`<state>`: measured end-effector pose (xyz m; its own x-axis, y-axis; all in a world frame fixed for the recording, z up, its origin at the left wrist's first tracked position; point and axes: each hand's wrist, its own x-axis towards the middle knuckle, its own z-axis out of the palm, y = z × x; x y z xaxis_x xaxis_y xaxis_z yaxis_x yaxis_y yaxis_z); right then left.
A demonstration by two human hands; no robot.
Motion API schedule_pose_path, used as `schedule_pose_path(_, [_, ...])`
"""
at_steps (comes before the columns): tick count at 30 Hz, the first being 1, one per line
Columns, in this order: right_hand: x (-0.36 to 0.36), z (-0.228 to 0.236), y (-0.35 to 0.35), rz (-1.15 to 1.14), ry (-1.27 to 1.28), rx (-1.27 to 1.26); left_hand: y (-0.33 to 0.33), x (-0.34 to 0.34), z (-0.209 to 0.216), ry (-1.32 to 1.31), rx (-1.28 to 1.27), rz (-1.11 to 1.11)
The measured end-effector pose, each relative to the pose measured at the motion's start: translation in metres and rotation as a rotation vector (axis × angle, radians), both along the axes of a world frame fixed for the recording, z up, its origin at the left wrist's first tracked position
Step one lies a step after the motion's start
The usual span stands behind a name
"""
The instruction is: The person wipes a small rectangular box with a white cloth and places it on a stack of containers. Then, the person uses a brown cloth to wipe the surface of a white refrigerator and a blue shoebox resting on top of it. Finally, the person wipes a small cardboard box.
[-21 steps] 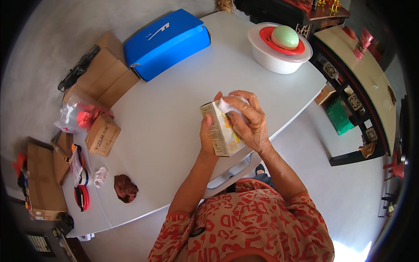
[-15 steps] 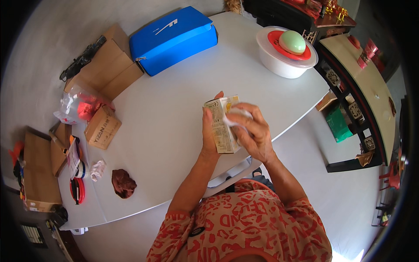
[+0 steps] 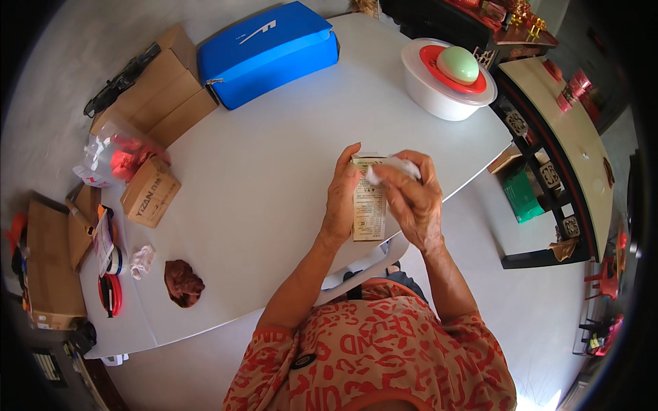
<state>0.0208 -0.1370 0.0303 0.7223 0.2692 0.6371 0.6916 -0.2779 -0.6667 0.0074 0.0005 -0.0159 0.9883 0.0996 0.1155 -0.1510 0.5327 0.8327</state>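
A small upright carton (image 3: 369, 218), pale with printed sides, is held in front of me over the table's near edge. My left hand (image 3: 340, 198) grips it from the left, with the thumb on the near face and a finger up by its top. My right hand (image 3: 419, 198) has its fingers closed on a crumpled white cloth (image 3: 406, 166), which lies against the upper right part of the carton. Part of the carton's right side is hidden behind that hand.
Along the table's (image 3: 274, 171) far left stand a blue shoebox (image 3: 267, 58), brown cardboard boxes (image 3: 152, 192) and a clear bag (image 3: 113, 154). A brown crumpled cloth (image 3: 184, 283) lies at the near left. A lidded white tub (image 3: 442, 96) occupies the far right corner.
The carton has turned so its printed face points more toward me, and it has shifted slightly right. My right hand and the cloth have moved right and a little up.
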Motion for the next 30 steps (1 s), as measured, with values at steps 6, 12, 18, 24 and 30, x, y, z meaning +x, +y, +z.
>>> schedule_pose_path(6, [-0.001,-0.005,0.004,-0.033,0.081,0.035,-0.004,0.000,0.002,0.067,-0.082,-0.043])
schedule_pose_path(12, [-0.015,-0.020,-0.010,0.031,0.045,-0.035,0.006,0.005,-0.016,-0.004,0.116,-0.028])
schedule_pose_path(18, [-0.012,-0.032,-0.025,0.164,0.233,0.192,0.004,0.010,-0.020,0.085,0.090,0.044])
schedule_pose_path(24, [-0.019,-0.032,-0.019,0.088,0.184,0.155,0.003,0.009,-0.018,0.042,0.069,-0.076])
schedule_pose_path(30, [-0.028,-0.025,-0.019,0.047,-0.262,-0.176,0.006,0.009,-0.017,0.097,0.045,-0.088])
